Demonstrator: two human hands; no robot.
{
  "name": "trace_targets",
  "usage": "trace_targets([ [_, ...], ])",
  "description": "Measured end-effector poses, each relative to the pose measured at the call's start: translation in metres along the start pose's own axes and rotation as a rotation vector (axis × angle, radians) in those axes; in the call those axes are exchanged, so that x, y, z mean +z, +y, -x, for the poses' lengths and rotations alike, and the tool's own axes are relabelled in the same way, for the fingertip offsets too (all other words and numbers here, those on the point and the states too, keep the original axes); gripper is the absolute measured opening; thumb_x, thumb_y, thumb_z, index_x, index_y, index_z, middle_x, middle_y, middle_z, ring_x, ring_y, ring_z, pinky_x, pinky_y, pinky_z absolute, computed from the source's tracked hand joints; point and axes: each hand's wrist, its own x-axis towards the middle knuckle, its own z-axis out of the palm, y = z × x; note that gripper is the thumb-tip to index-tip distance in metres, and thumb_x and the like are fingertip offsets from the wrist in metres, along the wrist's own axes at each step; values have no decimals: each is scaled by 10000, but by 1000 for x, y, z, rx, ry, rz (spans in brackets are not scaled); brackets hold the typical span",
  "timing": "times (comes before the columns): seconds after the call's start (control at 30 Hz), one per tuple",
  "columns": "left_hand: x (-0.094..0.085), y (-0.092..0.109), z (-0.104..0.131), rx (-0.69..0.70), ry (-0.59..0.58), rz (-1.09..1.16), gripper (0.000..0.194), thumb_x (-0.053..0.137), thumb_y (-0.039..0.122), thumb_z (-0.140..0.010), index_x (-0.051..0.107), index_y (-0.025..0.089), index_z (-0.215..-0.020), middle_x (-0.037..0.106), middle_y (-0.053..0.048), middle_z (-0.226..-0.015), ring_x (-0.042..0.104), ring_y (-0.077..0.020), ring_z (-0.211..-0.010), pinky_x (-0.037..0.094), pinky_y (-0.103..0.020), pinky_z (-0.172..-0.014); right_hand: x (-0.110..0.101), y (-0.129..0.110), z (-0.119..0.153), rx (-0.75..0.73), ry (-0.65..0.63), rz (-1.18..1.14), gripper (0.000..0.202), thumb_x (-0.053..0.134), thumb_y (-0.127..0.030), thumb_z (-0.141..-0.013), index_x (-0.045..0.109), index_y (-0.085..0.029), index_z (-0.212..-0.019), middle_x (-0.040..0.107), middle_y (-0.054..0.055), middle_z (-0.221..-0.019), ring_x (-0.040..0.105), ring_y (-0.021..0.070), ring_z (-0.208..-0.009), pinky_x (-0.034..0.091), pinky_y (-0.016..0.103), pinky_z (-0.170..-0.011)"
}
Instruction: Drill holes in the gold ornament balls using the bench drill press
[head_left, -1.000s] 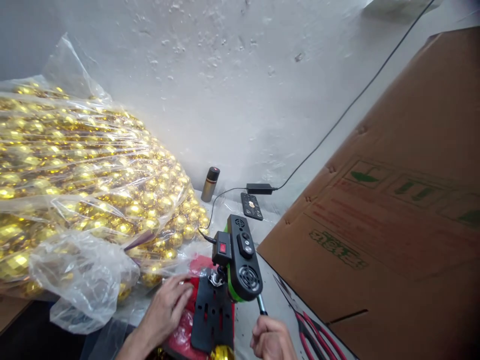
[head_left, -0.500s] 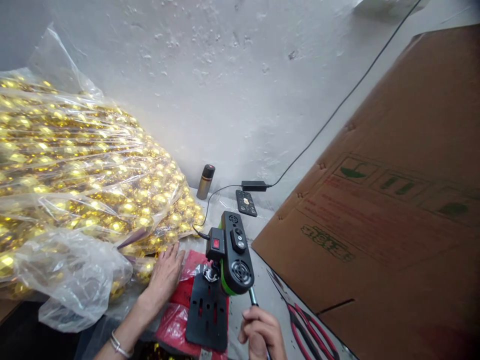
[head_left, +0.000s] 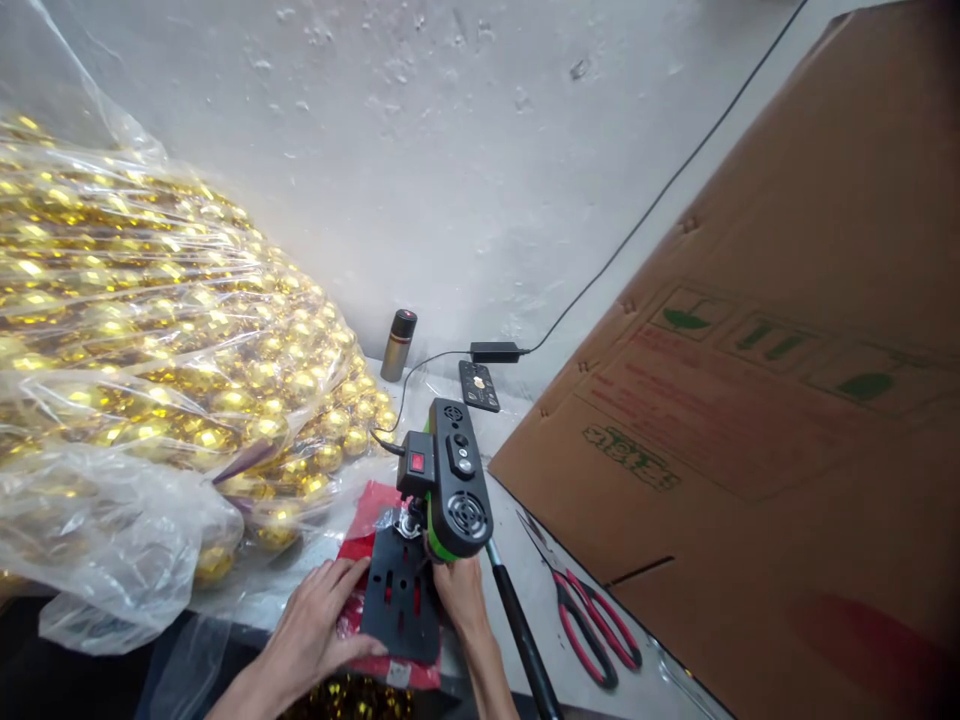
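A small black-and-green benchtop machine [head_left: 442, 460], much like a mini drill press, stands on its slotted black base plate [head_left: 401, 600] over red plastic [head_left: 375, 510]. It has a red rocker switch [head_left: 416, 461] and a long lever with a black grip [head_left: 523, 635]. My left hand [head_left: 319, 615] lies against the plate's left edge, fingers stretched and thumb spread apart. Below the machine's head, my right hand [head_left: 459, 595] reaches in at the plate's right side; the head hides its fingertips, and whatever they touch is out of sight.
Gold shiny balls fill a large clear plastic bag [head_left: 187, 330] on the left. Scissors [head_left: 581, 610] with red-and-black handles lie right of the lever, beside a big cardboard box [head_left: 720, 380]. Behind are a bottle [head_left: 398, 345], a phone [head_left: 478, 386] and a corded power adapter [head_left: 496, 352].
My right hand has let go of the lever and moved under the machine's head. My left hand has come down from beside the bag to the base plate's edge. The view has shifted slightly.
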Motion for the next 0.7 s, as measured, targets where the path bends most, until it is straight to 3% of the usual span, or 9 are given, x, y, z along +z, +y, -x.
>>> trace_targets([
  [0.13, -2, -6, -6, -110, -273, 44, 1020, 965, 653, -670, 590, 290, -1547, 770, -151, -1261, 754, -363, -1052, 626, -479, -914, 11, 4, -8, 5, -94, -30, 422, 654, -584, -895, 813, -217, -1030, 815, 103, -995, 747, 279, -1026, 602, 387, -953],
  [0.27, -4, -9, -5, -145, -407, 69, 1185, 988, 664, -595, 505, 309, -1617, 723, -165, -1367, 708, -396, -1143, 566, -527, -1008, 9, 7, -8, 34, -138, -34, 414, 647, -575, -905, 812, -206, -994, 805, 104, -954, 739, 277, -955, 601, 403, -942],
  [0.43, 10, -16, 8, -197, -341, 48, 1129, 997, 578, -641, 496, 330, -1623, 729, -145, -1347, 694, -380, -1144, 553, -484, -996, 8, 9, -6, 65, -167, -13, 323, 671, -528, -872, 796, -234, -822, 796, 86, -890, 714, 271, -884, 604, 415, -928],
  [0.57, 20, -20, 7, -209, -315, 28, 1093, 970, 578, -679, 490, 337, -1630, 721, -152, -1395, 691, -391, -1163, 569, -490, -983, 14, 12, -13, 92, -159, -6, 317, 684, -519, -876, 799, -228, -918, 799, 78, -948, 714, 249, -887, 603, 383, -913],
  [0.7, 15, -19, -10, -234, -324, 28, 1058, 961, 583, -692, 527, 291, -1612, 728, -171, -1407, 694, -410, -1212, 579, -521, -1021, 21, 16, -26, 85, -134, -15, 343, 692, -514, -899, 801, -197, -974, 797, 76, -922, 717, 242, -936, 587, 355, -935],
])
